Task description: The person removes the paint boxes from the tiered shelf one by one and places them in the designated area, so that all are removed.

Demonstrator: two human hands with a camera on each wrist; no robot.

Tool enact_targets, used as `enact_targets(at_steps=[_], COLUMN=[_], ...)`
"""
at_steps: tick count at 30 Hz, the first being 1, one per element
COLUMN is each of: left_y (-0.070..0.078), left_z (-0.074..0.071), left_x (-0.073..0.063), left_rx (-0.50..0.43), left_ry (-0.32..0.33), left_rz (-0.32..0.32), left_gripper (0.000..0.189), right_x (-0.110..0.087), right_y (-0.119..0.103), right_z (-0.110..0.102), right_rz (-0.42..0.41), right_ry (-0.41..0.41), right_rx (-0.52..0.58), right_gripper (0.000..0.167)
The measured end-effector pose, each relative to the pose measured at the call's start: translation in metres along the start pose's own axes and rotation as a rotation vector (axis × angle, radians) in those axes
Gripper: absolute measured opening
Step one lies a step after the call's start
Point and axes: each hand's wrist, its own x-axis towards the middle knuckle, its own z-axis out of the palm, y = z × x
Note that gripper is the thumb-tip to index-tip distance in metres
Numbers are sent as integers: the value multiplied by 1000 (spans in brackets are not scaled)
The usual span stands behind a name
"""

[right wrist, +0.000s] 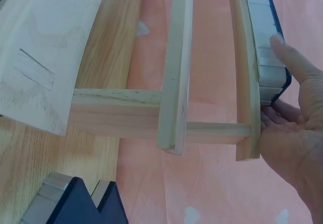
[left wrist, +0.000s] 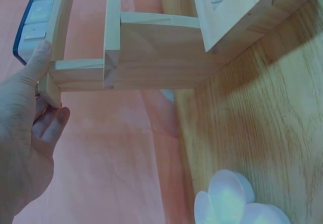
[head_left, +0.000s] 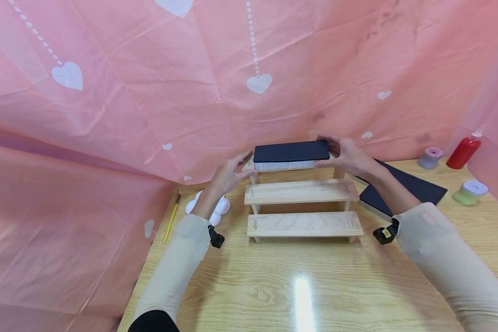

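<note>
A three-tier wooden step rack [head_left: 303,191] stands on the table. Lying along its top tier is a long box with a dark blue top and pale panelled sides [head_left: 291,152]. My right hand [head_left: 350,159] holds the box's right end; in the right wrist view the thumb [right wrist: 282,47] presses the panelled side and the fingers reach behind. At the rack's left end, my left hand [head_left: 228,175] curls round the top shelf. Its thumb [left wrist: 40,57] lies by the box's corner, while the fingers [left wrist: 53,125] bend past the shelf end.
Dark-topped panelled pieces [head_left: 415,184] lie right of the rack. Farther right are a red bottle [head_left: 464,152], a purple-lidded jar [head_left: 430,157] and a green jar [head_left: 470,193]. A white flower-shaped object [head_left: 220,210] and yellow pencil [head_left: 172,219] are left. Pink cloth [head_left: 216,101] hangs behind.
</note>
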Motion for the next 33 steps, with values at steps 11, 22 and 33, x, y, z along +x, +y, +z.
enact_targets(at_steps=[11, 22, 33], left_y=[1, -1, 1], left_z=[-1, 0, 0], left_x=[-1, 0, -1], left_rx=[-7, -20, -42], left_ry=[-1, -10, -15], left_rz=[-14, -19, -17], left_gripper=[73, 76, 74], right_x=[-1, -6, -11], right_y=[0, 5, -1], right_z=[4, 10, 9], right_rz=[1, -42, -25], right_ry=[9, 100, 105], right_rx=[14, -40, -79], right_gripper=[83, 76, 75])
